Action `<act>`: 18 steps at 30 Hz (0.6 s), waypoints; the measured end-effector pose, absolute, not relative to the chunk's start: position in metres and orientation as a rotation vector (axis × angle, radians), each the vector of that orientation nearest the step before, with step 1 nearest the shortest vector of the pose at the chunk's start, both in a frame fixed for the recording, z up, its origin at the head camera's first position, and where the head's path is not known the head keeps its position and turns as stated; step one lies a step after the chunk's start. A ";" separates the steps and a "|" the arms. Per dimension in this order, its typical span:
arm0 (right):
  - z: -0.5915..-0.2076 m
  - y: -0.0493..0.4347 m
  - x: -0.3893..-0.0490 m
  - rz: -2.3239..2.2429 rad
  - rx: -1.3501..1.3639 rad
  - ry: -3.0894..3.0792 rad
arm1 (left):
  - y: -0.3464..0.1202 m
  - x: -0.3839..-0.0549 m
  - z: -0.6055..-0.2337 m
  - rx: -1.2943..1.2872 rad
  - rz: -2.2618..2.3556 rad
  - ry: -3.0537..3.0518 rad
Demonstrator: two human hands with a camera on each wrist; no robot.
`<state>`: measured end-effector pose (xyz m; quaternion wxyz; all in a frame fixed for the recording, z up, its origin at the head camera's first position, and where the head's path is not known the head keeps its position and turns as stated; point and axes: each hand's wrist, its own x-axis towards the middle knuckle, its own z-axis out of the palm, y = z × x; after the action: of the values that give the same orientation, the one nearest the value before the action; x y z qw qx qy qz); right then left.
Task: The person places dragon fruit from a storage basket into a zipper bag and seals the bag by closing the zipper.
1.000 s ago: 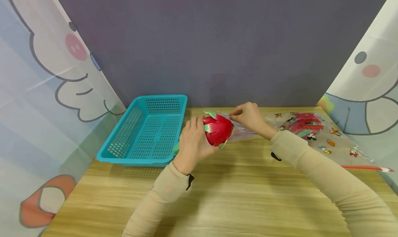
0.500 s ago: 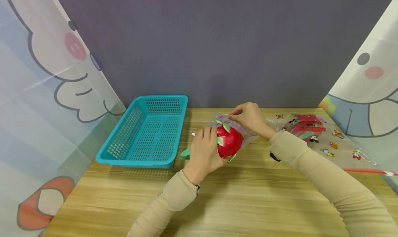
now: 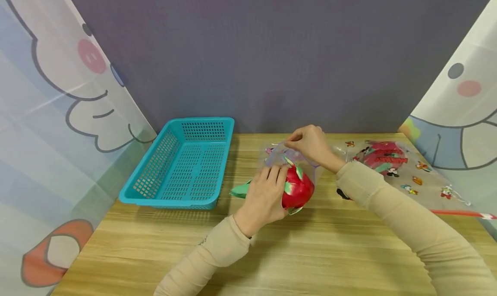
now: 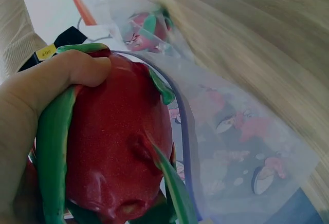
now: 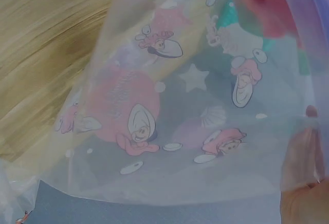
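Observation:
My left hand [image 3: 264, 196] grips a red dragon fruit [image 3: 298, 190] with green leafy scales; in the left wrist view the thumb lies over the top of the fruit [image 4: 118, 136]. Beyond it, my right hand [image 3: 310, 145] pinches the edge of a clear zip bag [image 3: 273, 158] with a purple seal strip. The right wrist view looks through the bag's printed film [image 5: 169, 95], which carries pink and white cartoon figures. The fruit's front end overlaps the bag's mouth in the head view. A green leaf-like piece [image 3: 240, 190] sticks out left of my left hand.
A blue plastic basket [image 3: 128, 199] stands at the left on the wooden table [image 3: 272, 261]. To the right lies another clear printed bag [image 3: 427, 184] with a red slider strip and a red-and-green fruit inside. A grey wall [image 3: 248, 58] rises behind.
My left hand has carried the dragon fruit right and slightly toward me, to the bag's mouth. The right hand has stayed nearly in place, and the bag's opening now stands wider.

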<state>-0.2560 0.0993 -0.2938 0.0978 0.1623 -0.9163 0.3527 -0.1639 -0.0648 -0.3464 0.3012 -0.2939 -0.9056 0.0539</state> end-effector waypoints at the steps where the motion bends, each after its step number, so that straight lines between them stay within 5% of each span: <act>1: -0.294 0.100 -0.256 1.044 0.482 -2.718 | -0.064 -0.164 -0.346 -0.774 0.146 -2.399; 18: -0.284 0.106 -0.245 1.055 0.488 -2.708 | -0.065 -0.187 -0.331 -0.483 0.019 -2.523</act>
<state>-0.2453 0.1057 -0.2843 0.0972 0.1648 -0.9146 0.3562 -0.1867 -0.0653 -0.3305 0.2825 -0.1802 -0.9422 0.0071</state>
